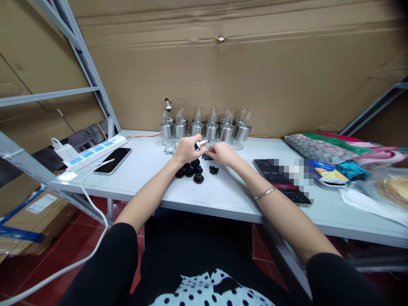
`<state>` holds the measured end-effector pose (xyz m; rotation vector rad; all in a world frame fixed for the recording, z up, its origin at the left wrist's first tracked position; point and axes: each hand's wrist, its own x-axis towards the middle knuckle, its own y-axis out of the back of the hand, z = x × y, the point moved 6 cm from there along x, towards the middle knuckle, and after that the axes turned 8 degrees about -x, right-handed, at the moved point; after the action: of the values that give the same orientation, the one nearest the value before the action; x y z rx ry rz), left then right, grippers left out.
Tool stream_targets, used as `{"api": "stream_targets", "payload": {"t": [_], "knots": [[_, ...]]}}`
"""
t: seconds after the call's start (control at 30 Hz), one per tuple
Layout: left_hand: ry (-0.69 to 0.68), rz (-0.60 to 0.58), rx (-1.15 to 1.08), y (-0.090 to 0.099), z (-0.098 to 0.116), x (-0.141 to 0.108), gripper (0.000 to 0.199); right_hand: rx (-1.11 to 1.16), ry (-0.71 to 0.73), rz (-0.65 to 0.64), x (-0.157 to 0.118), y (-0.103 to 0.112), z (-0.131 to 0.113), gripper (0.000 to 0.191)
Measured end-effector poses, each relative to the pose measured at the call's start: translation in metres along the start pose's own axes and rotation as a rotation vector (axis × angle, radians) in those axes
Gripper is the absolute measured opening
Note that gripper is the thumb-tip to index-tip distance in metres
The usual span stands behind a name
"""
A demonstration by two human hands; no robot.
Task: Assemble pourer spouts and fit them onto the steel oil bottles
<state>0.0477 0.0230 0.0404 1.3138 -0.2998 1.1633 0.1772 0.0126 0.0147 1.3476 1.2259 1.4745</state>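
My left hand (188,149) is closed around a silver pour spout (202,144) with a black part at its base. Just to the right, the fingertips of my right hand (224,153) are pressed together low over some small black pieces (207,157); whatever they pinch is hidden. Below my left hand lies a cluster of black ribbed stoppers (190,171). A little heap of small black caps (213,170) sits beside them. More silver spouts (170,149) show partly behind my left hand. Glass bottles with metal sleeves (211,131) stand in rows beyond both hands.
One rear bottle carries a fitted pour spout (168,104). On the left are a power strip (98,149) and a phone (114,161) with a white cable. A larger device with a timer (280,180), small packets (330,171) and patterned cloth (318,148) lie right. Cardboard (204,72) stands behind.
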Motion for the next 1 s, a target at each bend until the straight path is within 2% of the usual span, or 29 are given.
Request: {"api": "stream_targets", "payload": {"t": [0.07,0.13,0.23,0.3,0.47,0.57,0.7,0.77,0.87,0.93,1.0], "knots": [[0.046,-0.031,0.018,-0.001,-0.002,0.000,0.011,0.255,-0.011,0.139,0.001,0.012,0.003,0.029],[0.076,-0.042,0.032,-0.002,-0.004,0.001,0.010,0.616,0.013,0.229,0.001,0.021,0.005,0.031],[0.082,-0.031,0.017,-0.002,-0.005,0.001,0.012,1.053,0.078,0.165,0.002,0.023,0.000,0.031],[0.067,-0.022,0.002,-0.002,-0.005,0.001,0.016,1.147,0.095,0.104,0.001,0.022,-0.004,0.033],[0.011,0.008,-0.027,-0.001,-0.002,0.001,0.029,1.103,0.080,0.103,0.001,0.020,-0.006,0.039],[0.044,0.050,-0.077,0.002,-0.002,0.001,0.038,1.083,0.126,0.159,-0.001,0.025,-0.011,0.039],[0.099,0.089,-0.205,0.007,-0.001,0.001,0.050,0.839,0.175,0.429,-0.016,0.047,-0.021,0.036],[0.063,0.084,-0.282,0.010,0.004,0.001,0.056,0.638,0.198,0.589,-0.028,0.059,-0.028,0.037],[-0.033,0.020,-0.399,0.012,0.018,0.002,0.059,0.387,0.331,0.792,-0.043,0.072,-0.038,0.043],[-0.083,-0.014,-0.455,0.012,0.027,0.003,0.057,0.291,0.402,0.874,-0.048,0.075,-0.039,0.045],[-0.128,0.026,-0.460,0.015,0.034,0.004,0.055,0.246,0.409,0.903,-0.048,0.075,-0.035,0.045]]}}
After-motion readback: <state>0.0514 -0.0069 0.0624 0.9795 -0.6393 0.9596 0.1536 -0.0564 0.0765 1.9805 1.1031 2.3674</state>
